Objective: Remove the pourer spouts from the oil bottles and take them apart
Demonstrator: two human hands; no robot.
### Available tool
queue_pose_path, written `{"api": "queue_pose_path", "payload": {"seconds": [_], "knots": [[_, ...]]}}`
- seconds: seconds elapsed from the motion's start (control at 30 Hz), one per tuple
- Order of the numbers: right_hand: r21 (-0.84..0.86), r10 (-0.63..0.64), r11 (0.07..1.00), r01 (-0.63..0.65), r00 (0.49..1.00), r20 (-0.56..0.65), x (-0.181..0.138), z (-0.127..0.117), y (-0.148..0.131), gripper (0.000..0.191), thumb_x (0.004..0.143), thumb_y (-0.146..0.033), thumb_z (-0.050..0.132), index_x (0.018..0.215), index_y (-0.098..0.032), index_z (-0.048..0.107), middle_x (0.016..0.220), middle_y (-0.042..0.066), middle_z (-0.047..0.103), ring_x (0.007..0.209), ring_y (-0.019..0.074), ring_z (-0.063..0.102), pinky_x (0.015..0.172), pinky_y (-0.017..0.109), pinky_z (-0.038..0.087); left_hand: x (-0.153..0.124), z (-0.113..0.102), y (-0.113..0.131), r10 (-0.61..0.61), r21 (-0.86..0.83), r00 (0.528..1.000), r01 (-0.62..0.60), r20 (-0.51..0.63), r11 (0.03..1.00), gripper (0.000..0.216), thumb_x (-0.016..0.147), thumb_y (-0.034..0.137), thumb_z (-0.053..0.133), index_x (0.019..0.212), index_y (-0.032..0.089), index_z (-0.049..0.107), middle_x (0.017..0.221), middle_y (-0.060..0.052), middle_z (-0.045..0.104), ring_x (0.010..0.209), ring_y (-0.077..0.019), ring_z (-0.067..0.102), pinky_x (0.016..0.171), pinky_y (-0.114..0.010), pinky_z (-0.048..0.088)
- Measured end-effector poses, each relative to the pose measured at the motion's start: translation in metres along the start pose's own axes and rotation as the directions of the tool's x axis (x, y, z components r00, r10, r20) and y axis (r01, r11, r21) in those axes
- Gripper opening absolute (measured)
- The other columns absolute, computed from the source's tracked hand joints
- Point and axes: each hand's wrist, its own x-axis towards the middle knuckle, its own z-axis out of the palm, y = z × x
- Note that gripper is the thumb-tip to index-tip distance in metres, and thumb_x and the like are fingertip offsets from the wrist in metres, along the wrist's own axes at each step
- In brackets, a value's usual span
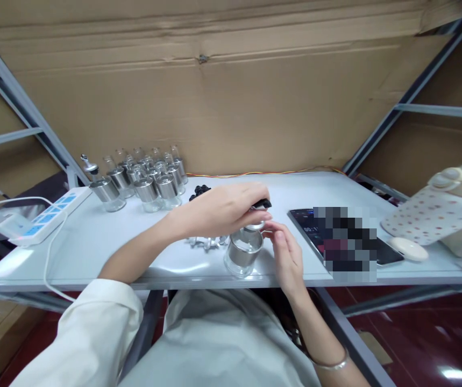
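A clear glass bottle (242,253) with a brushed steel band stands upright near the table's front edge. Over its mouth, my left hand (231,207) is closed on a bottle stopper with a black lever (262,203) and a silver collar (254,226). Its lower end is at the bottle's neck; whether it is seated, I cannot tell. From the right, my right hand (288,258) curls its fingertips against the neck just under the collar. Silver metal parts (207,242) lie behind the bottle. Past my left wrist is a pile of small black parts (200,192), partly hidden.
Several steel-banded glass bottles (146,191) stand at the back left, one topped with a silver stopper (89,164). A white power strip (53,217) with cables lies far left. On the right are a phone (307,228), a cream lid (409,249) and a dotted jug (436,212).
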Motion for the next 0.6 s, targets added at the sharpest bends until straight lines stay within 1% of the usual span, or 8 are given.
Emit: {"api": "queue_pose_path", "payload": {"seconds": [0.07, 0.13, 0.2, 0.27, 0.3, 0.4, 0.47, 0.6], "knots": [[0.059, -0.086, 0.995, 0.084, 0.996, 0.030, 0.001, 0.000, -0.007, 0.033, 0.094, -0.042, 0.039, 0.109, -0.023, 0.061, 0.102, 0.006, 0.065, 0.093, 0.0189, 0.059, 0.082, 0.034, 0.046, 0.000, 0.007, -0.004, 0.005, -0.027, 0.997, -0.007, -0.078, 1.000, 0.027, 0.095, 0.037, 0.036, 0.096, 0.015, 0.052, 0.088, -0.008, 0.060, 0.084, -0.0163, 0.057, 0.076, -0.028, 0.044], [0.069, -0.164, 0.985, 0.158, 0.983, 0.087, 0.004, 0.001, -0.016, 0.033, 0.092, -0.043, 0.044, 0.114, -0.024, 0.059, 0.110, 0.007, 0.063, 0.100, 0.0206, 0.057, 0.086, 0.035, 0.046, 0.000, 0.013, -0.007, 0.007, -0.074, 0.987, -0.019, -0.159, 0.997, 0.028, 0.094, 0.039, 0.038, 0.095, 0.016, 0.052, 0.093, -0.009, 0.060, 0.090, -0.0179, 0.056, 0.082, -0.031, 0.044], [0.034, -0.182, 0.983, 0.178, 0.973, 0.144, 0.010, 0.002, -0.027, 0.032, 0.088, -0.042, 0.052, 0.115, -0.025, 0.058, 0.112, 0.007, 0.062, 0.102, 0.0212, 0.056, 0.088, 0.035, 0.046, -0.001, 0.021, -0.010, -0.003, -0.173, 0.974, -0.037, -0.228, 0.984, 0.028, 0.092, 0.043, 0.041, 0.095, 0.017, 0.052, 0.100, -0.010, 0.059, 0.097, -0.0192, 0.055, 0.086, -0.034, 0.043], [-0.007, -0.148, 0.988, 0.151, 0.974, 0.171, 0.015, 0.005, -0.036, 0.031, 0.085, -0.039, 0.058, 0.112, -0.025, 0.058, 0.109, 0.006, 0.062, 0.099, 0.0203, 0.057, 0.088, 0.035, 0.046, -0.003, 0.031, -0.011, -0.053, -0.337, 0.959, -0.046, -0.277, 0.940, 0.030, 0.091, 0.046, 0.042, 0.097, 0.018, 0.051, 0.104, -0.010, 0.057, 0.101, -0.0192, 0.053, 0.089, -0.034, 0.043], [-0.019, -0.122, 0.992, 0.127, 0.977, 0.175, 0.018, 0.007, -0.040, 0.030, 0.084, -0.037, 0.060, 0.111, -0.025, 0.057, 0.106, 0.005, 0.063, 0.097, 0.0196, 0.058, 0.087, 0.034, 0.046, -0.005, 0.037, -0.011, -0.104, -0.431, 0.947, -0.039, -0.303, 0.902, 0.031, 0.091, 0.047, 0.041, 0.099, 0.018, 0.050, 0.105, -0.010, 0.056, 0.102, -0.0187, 0.053, 0.089, -0.034, 0.043], [-0.016, -0.052, 0.998, 0.056, 0.983, 0.177, 0.024, 0.015, -0.051, 0.029, 0.082, -0.035, 0.062, 0.108, -0.024, 0.056, 0.101, 0.004, 0.064, 0.095, 0.0188, 0.059, 0.087, 0.033, 0.046, -0.010, 0.058, -0.007, -0.320, -0.668, 0.878, 0.000, -0.357, 0.744, 0.038, 0.091, 0.053, 0.036, 0.107, 0.019, 0.044, 0.106, -0.009, 0.055, 0.102, -0.0173, 0.053, 0.092, -0.033, 0.042], [0.014, -0.029, 1.000, 0.027, 0.979, 0.204, 0.026, 0.020, -0.056, 0.029, 0.083, -0.035, 0.061, 0.109, -0.023, 0.055, 0.102, 0.005, 0.063, 0.094, 0.0188, 0.059, 0.085, 0.032, 0.047, -0.014, 0.071, -0.003, -0.410, -0.751, 0.837, -0.002, -0.363, 0.661, 0.045, 0.089, 0.058, 0.037, 0.112, 0.020, 0.040, 0.113, -0.010, 0.053, 0.104, -0.0178, 0.053, 0.093, -0.034, 0.042], [0.052, -0.010, 0.999, -0.002, 0.971, 0.237, 0.027, 0.026, -0.062, 0.017, 0.087, -0.036, 0.052, 0.096, -0.021, 0.055, 0.090, 0.003, 0.060, 0.080, 0.0162, 0.057, 0.075, 0.029, 0.047, -0.022, 0.086, 0.004, -0.449, -0.820, 0.826, -0.028, -0.341, 0.571, 0.058, 0.083, 0.061, 0.046, 0.122, 0.022, 0.031, 0.125, -0.013, 0.046, 0.111, -0.0206, 0.051, 0.095, -0.036, 0.042]]}}
